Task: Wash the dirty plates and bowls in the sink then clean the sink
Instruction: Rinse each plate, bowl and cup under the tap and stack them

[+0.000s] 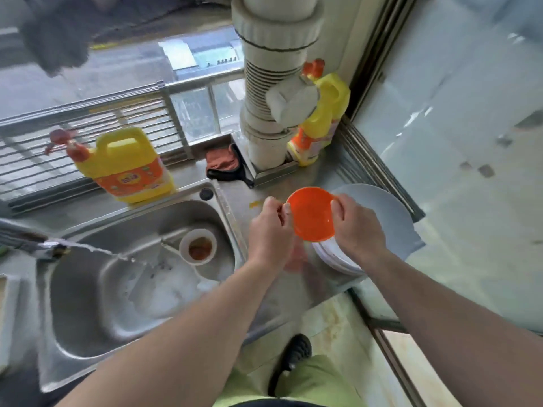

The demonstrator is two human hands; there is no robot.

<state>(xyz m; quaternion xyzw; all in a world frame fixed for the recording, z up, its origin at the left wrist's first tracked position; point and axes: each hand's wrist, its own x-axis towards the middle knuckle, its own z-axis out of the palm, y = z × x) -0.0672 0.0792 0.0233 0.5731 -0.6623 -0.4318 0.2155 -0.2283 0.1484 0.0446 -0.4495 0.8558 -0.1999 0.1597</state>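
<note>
An orange bowl (312, 214) is held up over the steel bench (255, 201), to the right of the sink (88, 312). Its left rim is pinched by the left hand (270, 230), fingers curled at the edge; its right rim is gripped by the right hand (357, 227), thumb laid over the lip. The bowl is tilted, its inside turned toward the camera, and it hangs just above a stack of white plates (335, 257) set on the bench at the right. A larger grey plate (385, 212) is seen behind the right hand, partly hidden, possibly under the stack.

In the sink, a white bowl (198, 246) with brown-orange residue is left near the far right corner. Foam and water are spread over the sink bottom. Water is poured from a tap (44, 248) at the left edge into the basin.

A yellow detergent jug (129, 165) with a red pump is stood on the bench behind the sink. A second yellow bottle (320, 121) is stood beside a white pipe (270, 83) at the back corner. A brown-and-black cloth (226, 164) is laid at the foot of the pipe. A metal rack (73, 136) is run along the window at the left.
</note>
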